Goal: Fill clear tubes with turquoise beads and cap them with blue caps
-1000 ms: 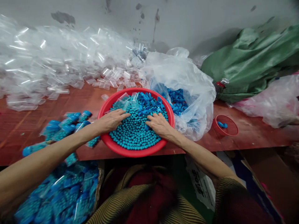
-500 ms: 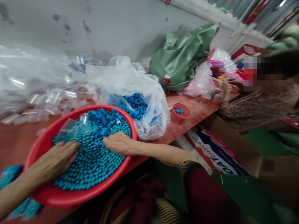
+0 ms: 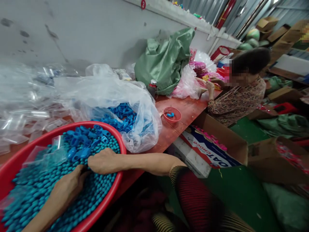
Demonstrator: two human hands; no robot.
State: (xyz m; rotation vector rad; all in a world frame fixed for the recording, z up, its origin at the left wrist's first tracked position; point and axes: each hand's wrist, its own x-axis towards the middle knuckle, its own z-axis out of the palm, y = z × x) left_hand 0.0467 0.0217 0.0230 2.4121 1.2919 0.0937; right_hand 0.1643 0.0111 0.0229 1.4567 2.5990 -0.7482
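Note:
A big red basin [image 3: 120, 144] at the lower left holds a heap of small teal beads [image 3: 31, 193], with blue caps [image 3: 80, 138] and small clear bags [image 3: 45, 154] at its far side. My left hand [image 3: 67, 185] lies on the beads, fingers stretched toward my right hand, nothing visible in it. My right hand [image 3: 103, 161] rests on the beads near the basin's right rim. Its fingers are curled under, and what they hold is hidden.
A clear plastic sack of blue caps [image 3: 125, 112] stands behind the basin, beside a pile of small clear bags [image 3: 21, 106]. On the red table are a small red basket [image 3: 172, 115], a bottle [image 3: 152, 87] and a green sack [image 3: 166, 61]. A co-worker [image 3: 238, 93] sits at the right. A cardboard box [image 3: 217, 145] stands below.
The view has swung right, bringing the co-worker and boxes into sight. My hands have drawn closer together on the beads, and the right hand's fingers have curled under.

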